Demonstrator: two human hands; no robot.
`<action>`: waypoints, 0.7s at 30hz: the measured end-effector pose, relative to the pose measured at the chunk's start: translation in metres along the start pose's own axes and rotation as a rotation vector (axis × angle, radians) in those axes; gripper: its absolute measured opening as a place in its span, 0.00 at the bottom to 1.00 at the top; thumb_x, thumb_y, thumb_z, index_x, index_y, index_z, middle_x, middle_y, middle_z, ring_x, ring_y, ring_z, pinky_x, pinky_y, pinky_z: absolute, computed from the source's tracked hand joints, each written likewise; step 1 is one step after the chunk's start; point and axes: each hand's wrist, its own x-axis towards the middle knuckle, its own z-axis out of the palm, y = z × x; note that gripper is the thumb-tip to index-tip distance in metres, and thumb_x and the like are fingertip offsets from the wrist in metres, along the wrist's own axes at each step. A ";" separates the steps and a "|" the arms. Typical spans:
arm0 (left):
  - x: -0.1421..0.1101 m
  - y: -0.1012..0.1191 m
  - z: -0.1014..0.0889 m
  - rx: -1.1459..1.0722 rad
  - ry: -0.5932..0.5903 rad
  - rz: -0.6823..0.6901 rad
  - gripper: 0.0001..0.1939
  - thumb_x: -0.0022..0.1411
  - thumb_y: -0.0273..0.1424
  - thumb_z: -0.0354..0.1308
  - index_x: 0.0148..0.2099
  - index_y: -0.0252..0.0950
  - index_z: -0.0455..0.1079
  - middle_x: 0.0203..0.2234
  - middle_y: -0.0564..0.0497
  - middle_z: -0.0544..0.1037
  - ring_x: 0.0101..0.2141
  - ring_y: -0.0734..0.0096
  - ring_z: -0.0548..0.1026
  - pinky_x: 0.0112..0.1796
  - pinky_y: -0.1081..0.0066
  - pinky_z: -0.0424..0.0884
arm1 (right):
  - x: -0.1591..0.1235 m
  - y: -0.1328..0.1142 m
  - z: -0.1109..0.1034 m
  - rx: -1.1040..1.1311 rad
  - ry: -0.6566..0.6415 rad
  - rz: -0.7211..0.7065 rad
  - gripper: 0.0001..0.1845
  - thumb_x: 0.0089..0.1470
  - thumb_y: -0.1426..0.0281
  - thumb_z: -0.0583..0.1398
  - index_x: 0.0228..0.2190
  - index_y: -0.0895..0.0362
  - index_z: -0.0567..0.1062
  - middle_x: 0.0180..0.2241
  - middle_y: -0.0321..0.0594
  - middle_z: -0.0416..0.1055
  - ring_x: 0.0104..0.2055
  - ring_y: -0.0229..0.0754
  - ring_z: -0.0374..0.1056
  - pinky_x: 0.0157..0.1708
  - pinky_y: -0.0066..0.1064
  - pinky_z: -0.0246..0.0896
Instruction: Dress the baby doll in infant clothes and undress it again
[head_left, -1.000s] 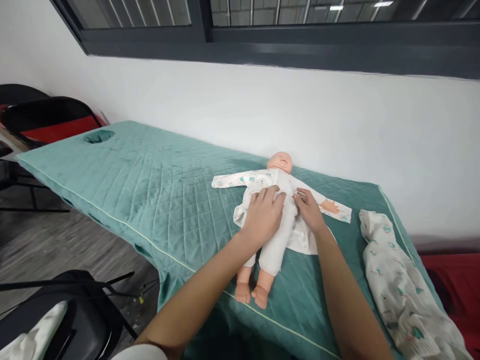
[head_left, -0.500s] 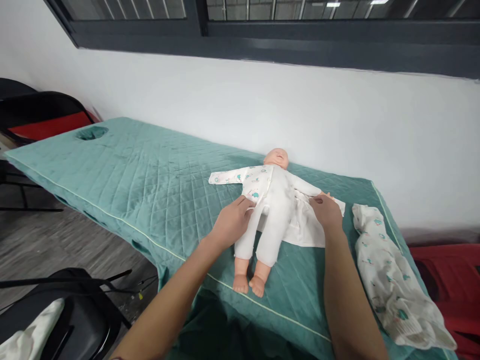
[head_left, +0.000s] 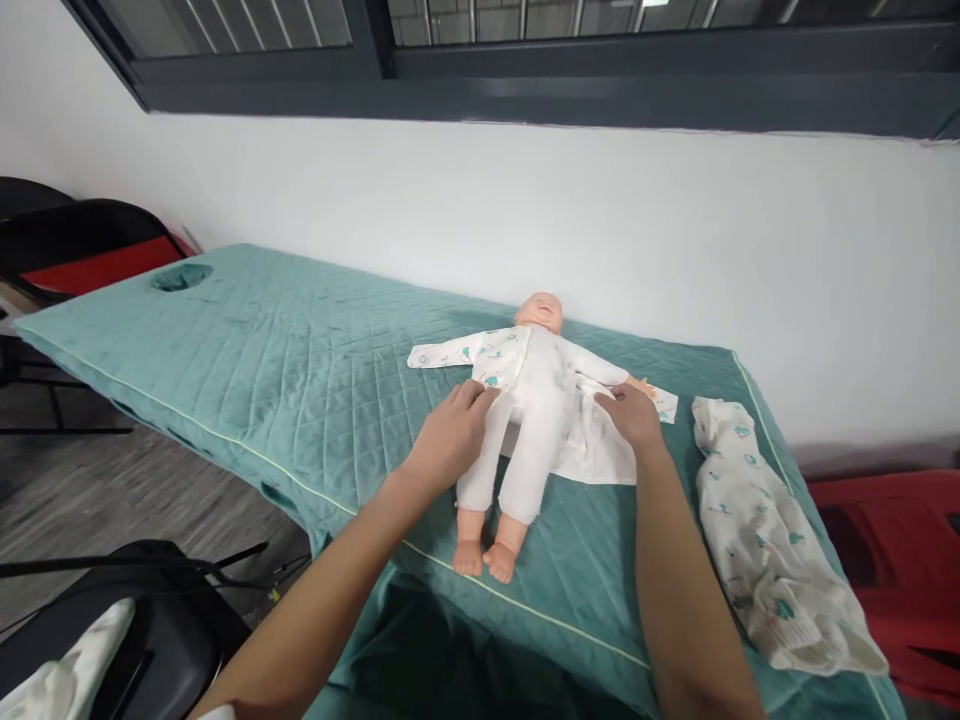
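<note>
On its back lies a baby doll (head_left: pixel 538 420) in a white bodysuit, bare feet toward me. A baby shirt (head_left: pixel 499 352) with small green prints covers its chest on the left side, that sleeve stretched out flat. The shirt's other half lies spread with its white inside up, under the doll's arm. My left hand (head_left: pixel 456 430) is closed on the printed front's lower edge at the doll's waist. With fingers pinched, my right hand (head_left: pixel 634 412) grips the white spread half near the doll's hand. My fingertips are partly hidden.
A folded printed baby garment (head_left: pixel 772 545) lies on the right of the green quilted bed (head_left: pixel 315 380). Behind the bed is a white wall. A black chair (head_left: pixel 142 630) with white cloth stands front left, a red plastic item (head_left: pixel 892 570) at right.
The whole view has shifted slightly, so the doll and both hands appear a little further left. Both hands keep hold of the shirt, and more of the printed cuff shows beside my right hand.
</note>
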 end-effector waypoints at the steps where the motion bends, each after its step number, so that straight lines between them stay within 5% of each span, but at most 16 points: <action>1: 0.000 -0.001 0.002 0.011 0.000 -0.010 0.25 0.64 0.19 0.42 0.61 0.38 0.61 0.49 0.44 0.69 0.50 0.62 0.70 0.51 0.62 0.70 | 0.000 -0.001 0.000 -0.008 0.007 0.004 0.14 0.47 0.56 0.61 0.27 0.55 0.74 0.29 0.40 0.75 0.33 0.46 0.68 0.34 0.34 0.56; 6: -0.002 -0.009 0.006 0.044 -0.010 -0.038 0.29 0.62 0.17 0.42 0.62 0.41 0.60 0.49 0.46 0.70 0.49 0.62 0.70 0.47 0.64 0.71 | -0.001 -0.001 0.001 -0.001 0.023 0.010 0.14 0.48 0.57 0.60 0.28 0.55 0.74 0.31 0.41 0.74 0.34 0.46 0.67 0.33 0.33 0.54; 12: 0.002 -0.006 0.001 -0.018 0.077 -0.065 0.16 0.67 0.23 0.45 0.50 0.39 0.70 0.43 0.46 0.74 0.45 0.64 0.72 0.45 0.66 0.71 | -0.002 0.000 0.002 0.027 0.068 0.012 0.12 0.50 0.58 0.57 0.25 0.54 0.70 0.27 0.39 0.70 0.31 0.44 0.63 0.34 0.34 0.53; 16: 0.011 0.007 -0.011 -0.156 0.052 0.062 0.14 0.71 0.35 0.47 0.38 0.38 0.71 0.36 0.48 0.75 0.41 0.66 0.72 0.44 0.67 0.70 | -0.002 -0.002 0.001 0.153 0.144 0.012 0.12 0.48 0.60 0.56 0.20 0.52 0.64 0.21 0.34 0.64 0.27 0.42 0.58 0.33 0.34 0.52; 21: 0.054 0.030 -0.009 -0.159 0.022 0.221 0.19 0.73 0.38 0.43 0.39 0.36 0.72 0.37 0.48 0.74 0.42 0.66 0.70 0.46 0.66 0.67 | 0.000 -0.003 0.003 0.313 0.194 0.062 0.11 0.45 0.62 0.57 0.19 0.52 0.62 0.19 0.31 0.60 0.28 0.42 0.57 0.34 0.34 0.53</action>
